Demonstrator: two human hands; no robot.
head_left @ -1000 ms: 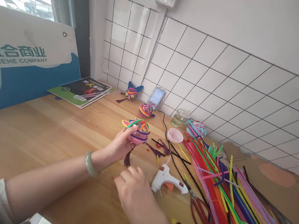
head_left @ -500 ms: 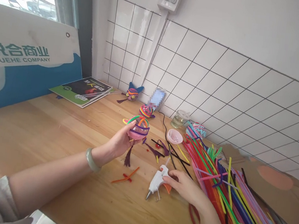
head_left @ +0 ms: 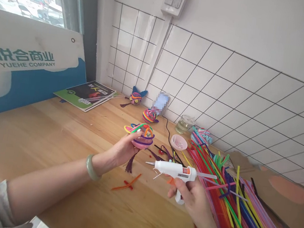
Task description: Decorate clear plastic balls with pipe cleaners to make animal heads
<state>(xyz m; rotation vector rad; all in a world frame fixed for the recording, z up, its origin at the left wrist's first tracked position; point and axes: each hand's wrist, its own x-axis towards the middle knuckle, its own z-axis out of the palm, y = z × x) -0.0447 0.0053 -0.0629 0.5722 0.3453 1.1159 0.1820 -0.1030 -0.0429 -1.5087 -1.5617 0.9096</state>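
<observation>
Right hand (head_left: 194, 198): I had it clamped on the handle of the glue gun (head_left: 169, 167).
Gun axis: lay left to right above the table (head_left: 95, 214), nozzle (head_left: 150, 163) pointing left.
Gun handling: I judged it light and stiff; the handle was the safe hold.
Left hand (head_left: 124, 147): I had it closed on the near-left side of the ornament (head_left: 145, 145).
Ornament: sat just beyond the nozzle; probably light, crushable; looped tip (head_left: 128, 129) faced left, tassel (head_left: 130, 164) hung down.

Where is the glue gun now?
In the head view, the glue gun is right of centre, below the pink bowl, gripped in the right hand.
</observation>
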